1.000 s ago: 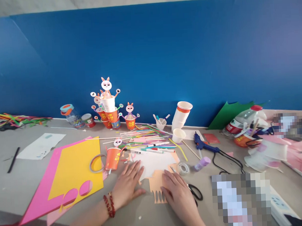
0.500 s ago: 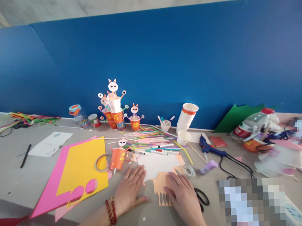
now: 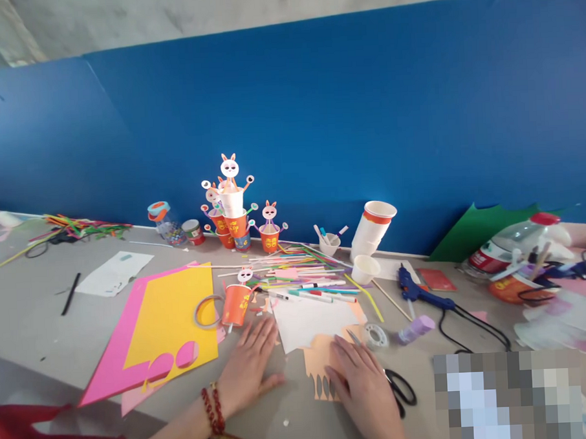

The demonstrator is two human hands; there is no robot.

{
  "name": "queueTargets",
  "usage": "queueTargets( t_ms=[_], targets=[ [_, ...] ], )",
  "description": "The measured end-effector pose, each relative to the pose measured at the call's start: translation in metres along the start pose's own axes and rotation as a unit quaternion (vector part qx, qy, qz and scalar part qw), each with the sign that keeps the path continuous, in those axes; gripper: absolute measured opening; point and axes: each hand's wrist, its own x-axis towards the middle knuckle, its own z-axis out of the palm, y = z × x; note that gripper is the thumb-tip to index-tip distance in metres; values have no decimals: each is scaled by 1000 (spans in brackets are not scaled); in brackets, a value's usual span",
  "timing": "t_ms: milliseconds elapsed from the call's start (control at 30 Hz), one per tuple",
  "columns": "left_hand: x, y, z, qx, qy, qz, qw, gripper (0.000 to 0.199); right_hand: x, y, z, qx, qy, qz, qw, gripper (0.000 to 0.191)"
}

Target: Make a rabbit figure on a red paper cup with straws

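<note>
My left hand (image 3: 249, 364) lies flat on the grey table with its fingers spread, just below an orange cup (image 3: 237, 305) topped by a small rabbit face. My right hand (image 3: 361, 385) rests palm down over the right part of a peach paper (image 3: 320, 364) with cut-out slots, fingers stretched. A white paper sheet (image 3: 304, 319) lies beyond the two hands. Black-handled scissors (image 3: 402, 389) stick out from beside my right hand, near a clear tape roll (image 3: 376, 335). Neither hand seems to grip anything; the palms are hidden.
Yellow card (image 3: 171, 315) and pink card (image 3: 112, 363) lie at left. Rabbit-figure cups (image 3: 235, 222) stand at the back, with pipe cleaners and markers before them. Stacked white cups (image 3: 368, 232), a blue glue gun (image 3: 417, 292), a purple glue stick (image 3: 417, 328) and a bottle (image 3: 498, 249) are to the right.
The view has shifted slightly, so most things appear further right. My left hand sits a little farther from the white paper; my right hand still rests on the peach paper.
</note>
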Motion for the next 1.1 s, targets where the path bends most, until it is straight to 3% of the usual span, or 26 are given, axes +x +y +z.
queueTargets(
  t_ms=[133,333,533,767,933,1100],
  targets=[
    [-1,3,0,-13,-25,60,998,89,0,-2,-2,3,-15,3,1000,30],
    [-1,-7,6,24,34,-11,999,85,4,-7,-10,20,-31,23,999,30],
    [4,-3,5,18,15,70,997,80,3,-9,-11,29,-40,42,998,32],
    [12,-13,7,50,95,-42,993,81,1,-11,-15,41,-51,45,997,37],
    [17,6,2,3,4,99,995,78,2,-13,-19,62,-50,52,995,38],
    [20,-4,8,7,68,13,998,72,-2,-11,-26,96,-47,53,993,35]
  ],
)
